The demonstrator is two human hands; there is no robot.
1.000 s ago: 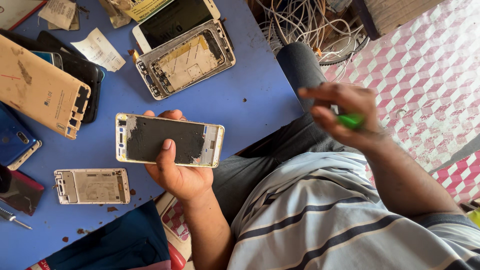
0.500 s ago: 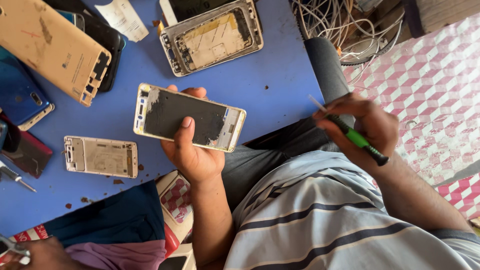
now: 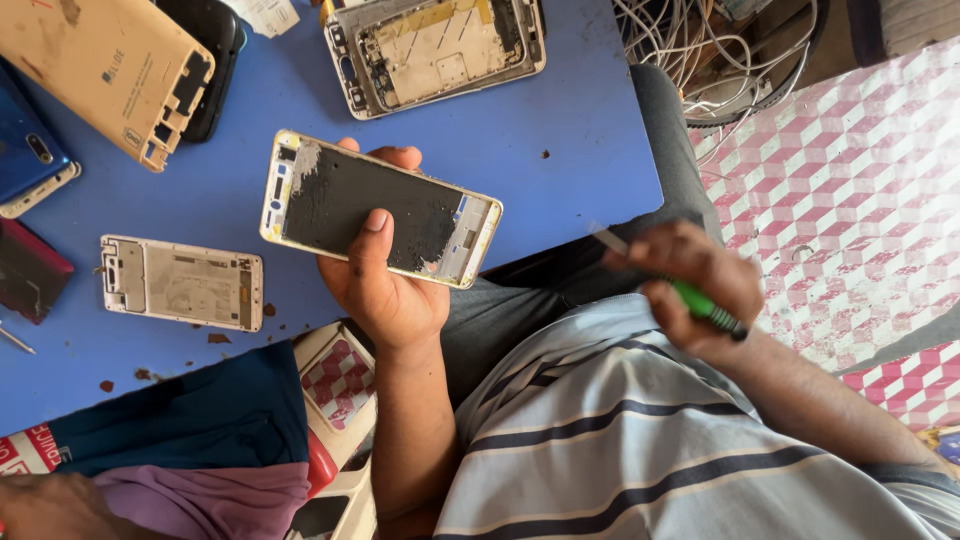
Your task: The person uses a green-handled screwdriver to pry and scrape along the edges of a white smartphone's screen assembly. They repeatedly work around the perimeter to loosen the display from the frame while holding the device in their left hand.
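Note:
My left hand (image 3: 385, 290) holds a gold-edged phone frame (image 3: 380, 207) above the blue table (image 3: 560, 140), thumb pressed on its black, scraped inner face. My right hand (image 3: 690, 285) is off to the right above my lap, gripping a green-handled screwdriver (image 3: 700, 300) whose thin metal tip points up-left toward the frame. The tip is a short way from the frame and does not touch it.
Other phone parts lie on the table: a silver mid-frame (image 3: 182, 282) at left, a larger open frame (image 3: 435, 50) at top, a gold back cover (image 3: 110, 75) and a blue phone (image 3: 30, 160). Tangled cables (image 3: 700, 50) are at upper right. Another person's hand (image 3: 50, 505) is at bottom left.
My right hand has come down and to the left with the screwdriver, nearer the frame. The left hand still holds the frame, now tilted a little more.

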